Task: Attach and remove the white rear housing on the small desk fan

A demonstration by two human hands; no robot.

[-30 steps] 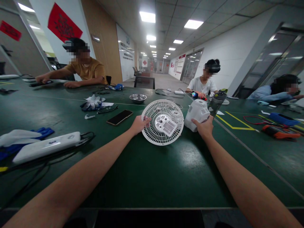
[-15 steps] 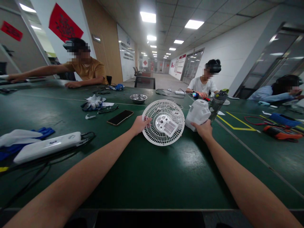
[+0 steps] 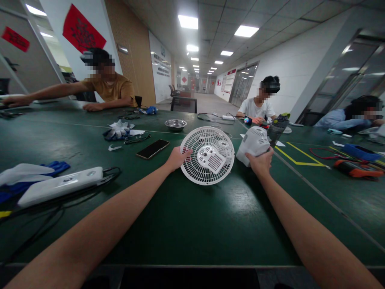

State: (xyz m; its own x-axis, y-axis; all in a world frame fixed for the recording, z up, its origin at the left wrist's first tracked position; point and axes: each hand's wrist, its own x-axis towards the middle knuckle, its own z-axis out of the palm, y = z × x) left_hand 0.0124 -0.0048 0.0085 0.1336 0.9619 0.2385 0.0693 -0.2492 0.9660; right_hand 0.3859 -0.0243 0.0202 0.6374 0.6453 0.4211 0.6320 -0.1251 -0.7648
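Observation:
My left hand (image 3: 178, 158) grips the left rim of a round white fan grille (image 3: 207, 176), thumb over the front. The grille is tilted so that its slotted hub plate faces me. To its right, my right hand (image 3: 261, 161) is closed around the lower right of a white plastic fan housing (image 3: 253, 141) with vent slots. The housing and grille are side by side with a narrow gap. Fingers behind both parts are hidden. Behind the housing stands a dark clear bottle (image 3: 278, 127).
Left of the grille lie a phone (image 3: 152, 149), a metal bowl (image 3: 175, 125) and gloves (image 3: 118, 131). A white power strip (image 3: 63, 185) with black cables is nearer left. An orange multimeter (image 3: 357, 168) sits at right. Several people sit around the green table (image 3: 192, 228).
My right hand has shifted its hold slightly on the housing, which has tilted a little. The grille stays nearly still. The person at left has stretched an arm further left.

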